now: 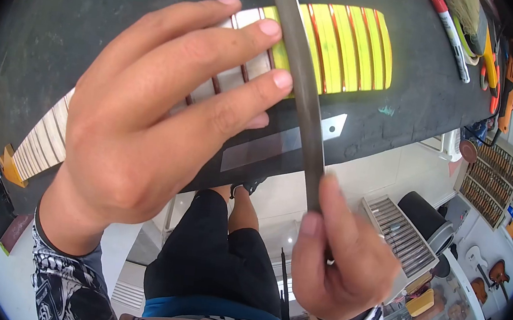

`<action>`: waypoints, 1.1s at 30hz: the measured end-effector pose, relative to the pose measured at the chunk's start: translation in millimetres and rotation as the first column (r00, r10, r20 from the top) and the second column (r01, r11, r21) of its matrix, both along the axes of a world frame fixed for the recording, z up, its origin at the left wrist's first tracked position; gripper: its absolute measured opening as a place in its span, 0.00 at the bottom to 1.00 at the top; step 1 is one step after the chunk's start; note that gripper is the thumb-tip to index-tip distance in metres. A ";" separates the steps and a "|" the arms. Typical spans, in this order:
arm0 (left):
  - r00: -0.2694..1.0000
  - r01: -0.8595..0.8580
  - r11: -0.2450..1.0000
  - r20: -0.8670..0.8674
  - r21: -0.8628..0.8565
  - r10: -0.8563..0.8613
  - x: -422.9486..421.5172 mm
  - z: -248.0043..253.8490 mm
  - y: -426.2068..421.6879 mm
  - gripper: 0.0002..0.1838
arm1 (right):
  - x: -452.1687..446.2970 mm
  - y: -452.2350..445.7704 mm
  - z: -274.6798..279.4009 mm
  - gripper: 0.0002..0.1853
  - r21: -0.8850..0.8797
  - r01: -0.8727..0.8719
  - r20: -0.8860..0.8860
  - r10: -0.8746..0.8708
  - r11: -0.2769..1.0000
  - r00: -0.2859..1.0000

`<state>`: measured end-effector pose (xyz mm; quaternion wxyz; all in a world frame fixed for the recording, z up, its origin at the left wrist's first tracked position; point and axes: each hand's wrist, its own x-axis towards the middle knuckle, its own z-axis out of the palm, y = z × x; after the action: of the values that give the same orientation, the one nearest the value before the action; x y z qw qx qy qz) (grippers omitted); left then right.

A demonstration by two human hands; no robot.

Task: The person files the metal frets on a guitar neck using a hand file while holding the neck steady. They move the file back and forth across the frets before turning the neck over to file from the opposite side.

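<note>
A fretted guitar neck (349, 51) lies across the dark work surface, covered in yellow strips at its right end and white strips further left, with thin reddish-brown lines between. My left hand (150, 99) rests over it, fingers stretched and apart, fingertips on the strips close to the file. My right hand (347, 251) is closed around the near end of a long, flat grey file (305, 84). The file crosses the neck over its yellow part and runs out of view at the top. My left hand hides the neck's middle.
A flat shiny plate with a hole (283, 143) lies at the near edge of the dark mat (424, 115). A red-and-white marker (453, 40) and several tools lie at the upper right. Below right are a slotted tray (396, 228), a black bin (424, 216) and guitars (499, 273).
</note>
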<state>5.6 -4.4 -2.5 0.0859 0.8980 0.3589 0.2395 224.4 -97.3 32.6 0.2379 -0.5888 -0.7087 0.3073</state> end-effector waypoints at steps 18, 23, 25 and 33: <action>0.999 -0.047 0.995 0.010 -0.086 0.048 -0.5 1.0 -3.4 0.24 | -2.5 -8.0 9.1 0.26 -0.028 0.043 -0.007 -0.043 0.999 0.999; 0.998 -0.066 0.989 0.009 -0.134 0.068 1.4 5.6 -3.9 0.24 | 24.2 -48.1 16.1 0.30 -0.094 -0.049 -0.007 0.048 0.994 0.999; 0.997 -0.069 0.989 0.007 -0.134 0.070 1.3 3.7 -4.8 0.23 | 38.5 -88.0 14.0 0.31 -0.089 -0.038 -0.020 0.036 0.995 0.999; 0.999 -0.034 0.998 -0.014 -0.056 0.033 0.7 2.6 -1.9 0.23 | 56.6 -153.2 17.0 0.36 -0.025 -0.023 0.115 0.026 0.999 0.993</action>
<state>6.3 -6.3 0.1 0.1047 0.8907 0.3809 0.2251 281.0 -250.5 49.7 0.1857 -0.5996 -0.7248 0.2841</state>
